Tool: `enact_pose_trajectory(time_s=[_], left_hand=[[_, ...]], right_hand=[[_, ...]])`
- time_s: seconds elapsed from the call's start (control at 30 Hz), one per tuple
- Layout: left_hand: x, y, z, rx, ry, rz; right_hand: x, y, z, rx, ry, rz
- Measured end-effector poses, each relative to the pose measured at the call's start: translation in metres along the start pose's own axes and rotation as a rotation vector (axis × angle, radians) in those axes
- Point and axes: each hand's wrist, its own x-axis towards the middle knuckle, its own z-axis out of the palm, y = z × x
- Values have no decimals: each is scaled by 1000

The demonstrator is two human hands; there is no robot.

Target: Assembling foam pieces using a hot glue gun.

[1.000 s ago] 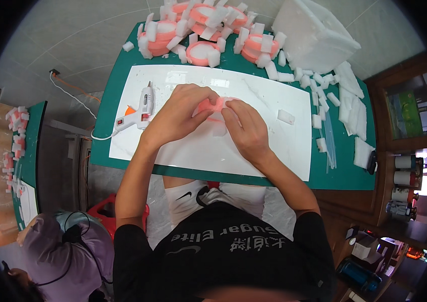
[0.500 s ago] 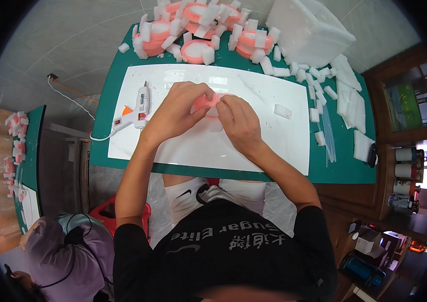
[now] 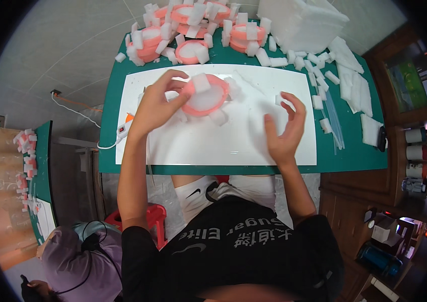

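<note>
A round pink ring with a pale centre [image 3: 207,98] is over the white board, with white foam blocks around its rim; it is slightly blurred. My left hand [image 3: 157,104] has its thumb and fingers around the ring's left edge. My right hand [image 3: 286,128] is at the right of the board, its fingers curved and apart with nothing between them. Beside its fingertips lies a small white foam block [image 3: 278,100]. Most of a white glue gun [image 3: 123,130] with an orange trigger is hidden behind my left forearm.
Several pink rings with foam blocks [image 3: 192,52] crowd the table's far edge. A large white foam box [image 3: 299,25] stands behind. Loose foam pieces [image 3: 317,80] and clear sticks [image 3: 335,123] lie at the right. The glue gun's cable [image 3: 75,103] runs left; another person [image 3: 80,261] is at lower left.
My hands have moved apart: the right went right toward the loose foam block, while the left stays with the pink ring. The ring now faces up in fuller view. The head view has shifted slightly.
</note>
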Motion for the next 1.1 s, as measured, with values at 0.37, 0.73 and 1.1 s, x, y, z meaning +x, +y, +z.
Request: enact_pose_trajectory(time_s=[0.37, 0.73, 1.1], left_hand=[[-17, -37, -4, -753, -70, -275], [-30, -27, 13, -786, -112, -304], [-34, -28, 12, -1228, -68, -336]], right_hand=[[18, 21, 26, 910, -476, 798], [16, 17, 30, 897, -531, 821], [22, 12, 22, 1057, -517, 844]])
